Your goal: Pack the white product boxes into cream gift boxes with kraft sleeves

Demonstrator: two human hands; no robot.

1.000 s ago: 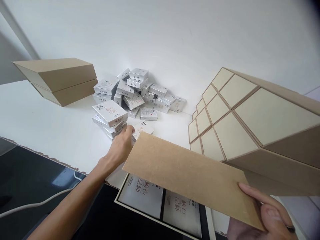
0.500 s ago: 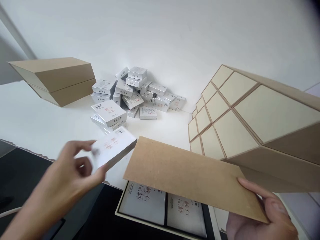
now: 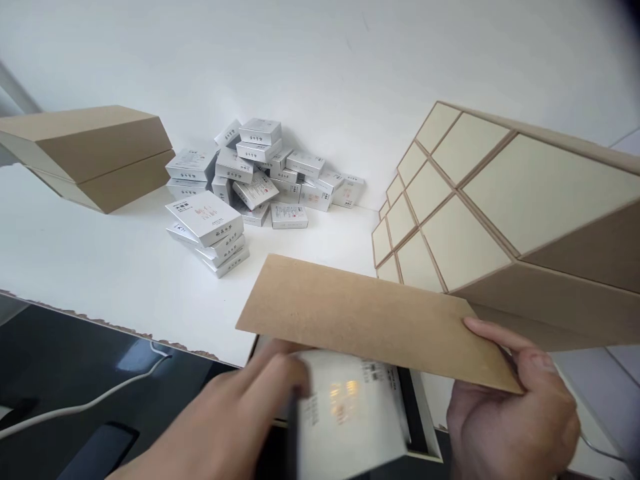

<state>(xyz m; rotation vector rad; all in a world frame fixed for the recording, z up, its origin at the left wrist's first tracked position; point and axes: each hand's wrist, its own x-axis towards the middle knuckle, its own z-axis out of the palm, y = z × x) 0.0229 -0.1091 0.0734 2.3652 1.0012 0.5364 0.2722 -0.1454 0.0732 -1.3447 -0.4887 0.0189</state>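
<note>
From afar, I judge the flat white cardboard box (image 3: 350, 427) grasped by my left hand (image 3: 225, 410), partly over the cream-rimmed black case (image 3: 430, 420), could scrape a corner, because the rectangular brown cardboard panel (image 3: 370, 320) pinched by my right hand (image 3: 520, 417) hangs close.

bare left hand (image 3: 230, 410) is kinda blurry, flat white cardboard box (image 3: 350, 420) it's holding gets cropped at the bottom

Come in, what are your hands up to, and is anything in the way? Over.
Left hand gripping a white box, at the open case. Right hand holding the brown panel. It hides part of the case from view.
</note>
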